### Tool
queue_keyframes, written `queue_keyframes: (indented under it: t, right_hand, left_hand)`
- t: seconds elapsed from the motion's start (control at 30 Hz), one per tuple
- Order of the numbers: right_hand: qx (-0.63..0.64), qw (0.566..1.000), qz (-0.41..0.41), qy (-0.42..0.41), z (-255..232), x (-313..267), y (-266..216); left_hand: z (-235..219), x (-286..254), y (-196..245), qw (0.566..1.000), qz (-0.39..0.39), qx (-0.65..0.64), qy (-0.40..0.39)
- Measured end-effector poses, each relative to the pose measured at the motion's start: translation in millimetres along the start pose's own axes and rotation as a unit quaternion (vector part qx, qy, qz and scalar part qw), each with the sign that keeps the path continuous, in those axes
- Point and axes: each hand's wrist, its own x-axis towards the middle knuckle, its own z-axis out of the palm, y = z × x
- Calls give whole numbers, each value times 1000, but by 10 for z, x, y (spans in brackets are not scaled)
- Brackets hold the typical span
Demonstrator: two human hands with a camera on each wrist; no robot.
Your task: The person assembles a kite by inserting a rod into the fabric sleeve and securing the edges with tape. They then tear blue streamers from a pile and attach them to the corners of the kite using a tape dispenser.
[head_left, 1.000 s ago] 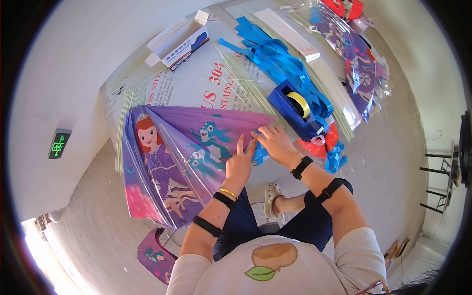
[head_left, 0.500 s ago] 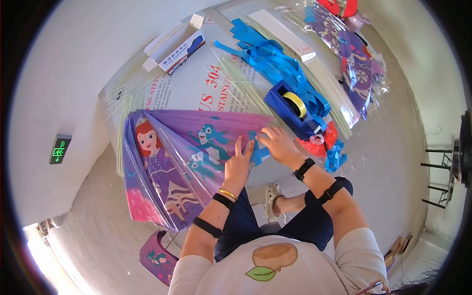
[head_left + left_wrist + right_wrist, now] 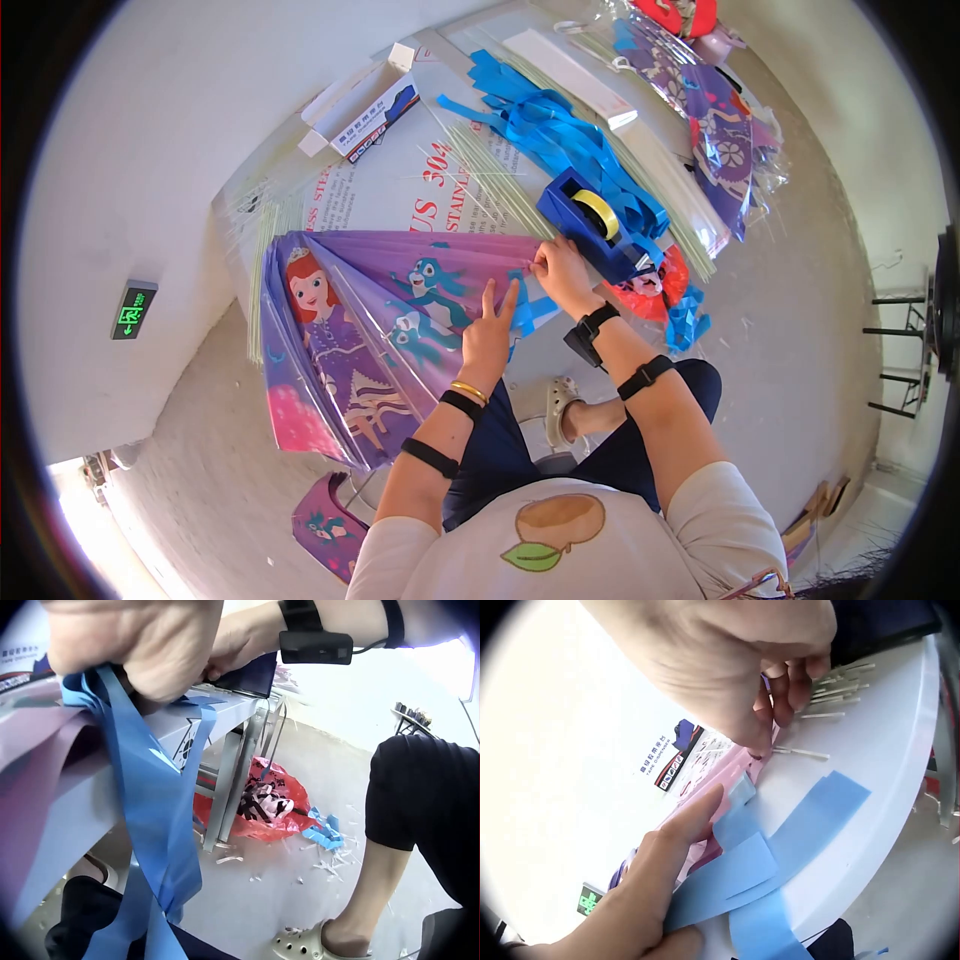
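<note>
A pleated stack of purple printed kite sheets lies fanned on the table, narrowing to a pink tip on the right. At that tip, my right hand pinches the edge between thumb and fingertip, shown close up in the right wrist view. My left hand rests lower on the sheets with index and middle fingers spread in a V. Blue ribbon runs out from the grip of its thumb and other fingers, hanging past the table edge. More of this ribbon lies flat beside the pink tip.
A blue tape dispenser with yellow tape stands just beyond my right hand. Behind it are a blue ribbon pile, thin pale rods and an open box. Wrapped printed pieces lie far right. A red bag sits on the floor.
My right hand has moved from beside the blue ribbon up to the pink tip and now pinches it. The left hand stays nearly in place, fingers still in a V.
</note>
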Motion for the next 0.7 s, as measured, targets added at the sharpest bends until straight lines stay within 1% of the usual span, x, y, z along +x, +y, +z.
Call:
queue_keyframes:
  t: [0.13, 0.2, 0.23, 0.3, 0.33, 0.37, 0.4, 0.43, 0.47, 0.5, 0.53, 0.57, 0.6, 0.63, 0.67, 0.7]
  right_hand:
    - [21, 1000, -15, 4, -100, -27, -63]
    - [57, 998, 24, -11, -120, -58, -107]
    - [57, 998, 23, -9, -118, -67, -116]
    - [111, 991, 66, -13, -124, -72, -164]
    - [113, 992, 63, -11, -143, -76, -185]
    - [151, 985, 79, -11, -165, -92, -198]
    - [188, 977, 96, -12, -200, -120, -228]
    - [190, 977, 95, -9, -239, -155, -269]
    - [202, 976, 87, -5, -274, -203, -320]
    - [213, 974, 77, 0, -314, -251, -386]
    - [215, 974, 74, 4, -347, -327, -470]
    - [237, 971, -4, 11, -360, -448, -562]
    - [257, 963, -81, 18, -380, -582, -666]
    - [252, 956, -151, -20, -395, -747, -769]
    - [244, 943, -219, -57, -419, -916, -860]
    - [245, 942, -221, -52, -499, -1053, -952]
  left_hand:
    - [15, 62, 49, 1000, -13, 1, 0]
    - [-9, 68, 85, 1000, -20, -4, -1]
    - [-47, 69, 102, 999, -30, -17, -9]
    - [-107, 38, 100, 999, -42, -26, -14]
    - [-127, -14, 70, 991, -40, -109, 62]
    - [-144, -81, 39, 971, -36, -191, 136]
    - [-80, -153, -30, 972, -35, -188, 138]
    - [6, -233, -115, 950, 1, -240, 198]
    - [94, -336, -174, 921, 38, -290, 256]
    - [-82, -507, -128, 860, -83, -493, 105]
    - [-270, -696, -76, 727, -197, -655, -55]
    - [-274, -886, -114, 649, -188, -724, -137]
    - [-288, -1040, -149, 560, -175, -780, -218]
    - [-468, -1140, -85, 564, -173, -778, -216]
    - [-662, -1277, -4, 493, -130, -824, -247]
    - [-802, -1360, 64, 416, -85, -862, -276]
